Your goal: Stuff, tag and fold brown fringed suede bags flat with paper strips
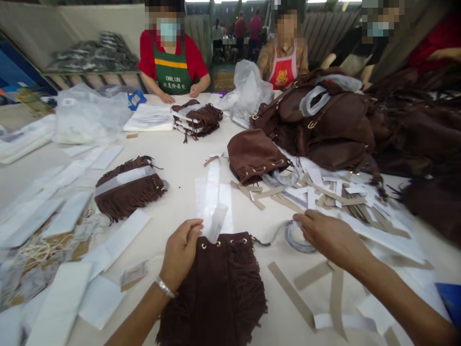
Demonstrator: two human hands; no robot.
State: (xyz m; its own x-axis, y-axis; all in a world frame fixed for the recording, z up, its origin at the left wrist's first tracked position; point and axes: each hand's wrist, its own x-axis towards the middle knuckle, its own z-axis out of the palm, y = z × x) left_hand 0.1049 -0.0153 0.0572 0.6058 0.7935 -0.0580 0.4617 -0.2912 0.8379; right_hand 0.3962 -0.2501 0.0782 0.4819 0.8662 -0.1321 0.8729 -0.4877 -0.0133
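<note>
A brown fringed bag [212, 293] lies in front, left hand [182, 247] at its top edge, right hand [324, 235] well apart.
The right hand touches a grey coil [289, 240]; I can't tell if either hand grips. Tan strips [336, 293] clutter the right side. Past them, a big heap of brown bags [334, 125] gets in the way.

The single view looks from the person's own head, facing forward and down across the table [176, 209]. It sits close, so the left hand [182, 250] and right hand [329, 235] show large, their forearms [144, 307] cut off at the near side, while co-workers [171, 72] at the far side appear smaller.
</note>
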